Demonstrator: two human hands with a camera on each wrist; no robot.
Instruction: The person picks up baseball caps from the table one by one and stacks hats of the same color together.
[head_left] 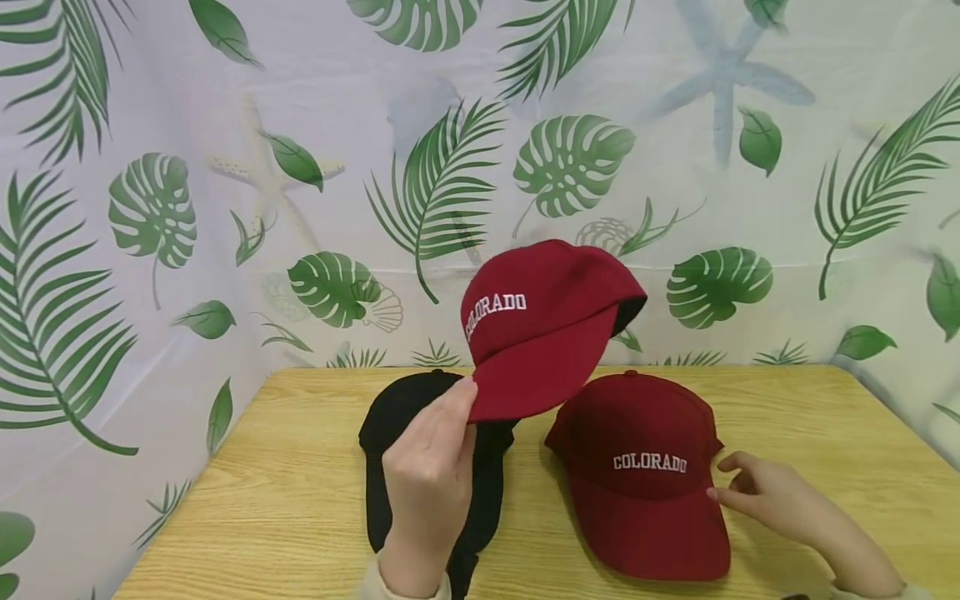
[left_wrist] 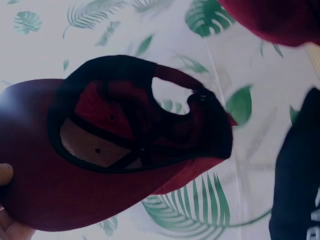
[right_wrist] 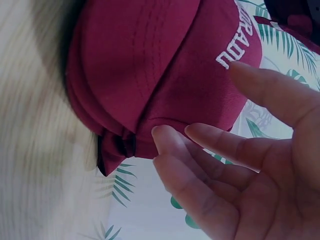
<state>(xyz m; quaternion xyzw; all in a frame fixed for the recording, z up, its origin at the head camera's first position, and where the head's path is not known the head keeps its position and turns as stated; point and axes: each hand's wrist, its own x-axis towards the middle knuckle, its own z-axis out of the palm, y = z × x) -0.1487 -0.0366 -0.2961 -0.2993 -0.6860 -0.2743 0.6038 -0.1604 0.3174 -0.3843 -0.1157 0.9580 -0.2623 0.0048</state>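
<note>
My left hand (head_left: 431,475) pinches the brim of a red baseball cap (head_left: 540,325) lettered COLORADO, held tilted in the air above the table. The left wrist view looks into this cap's dark-banded inside (left_wrist: 110,120) and its rear strap opening. Another red COLORADO cap (head_left: 637,442) rests on the table at the right, brim toward me. Layered brim edges (right_wrist: 82,105) show on it in the right wrist view. Beside its right side is my right hand (head_left: 780,496), fingers loosely bent, holding nothing; whether the fingertips touch the cap is hard to tell.
A black cap (head_left: 397,425) lies on the table left of centre, partly hidden behind my left hand. The wooden table (head_left: 277,475) ends at a leaf-patterned cloth backdrop (head_left: 322,208) at the back and left.
</note>
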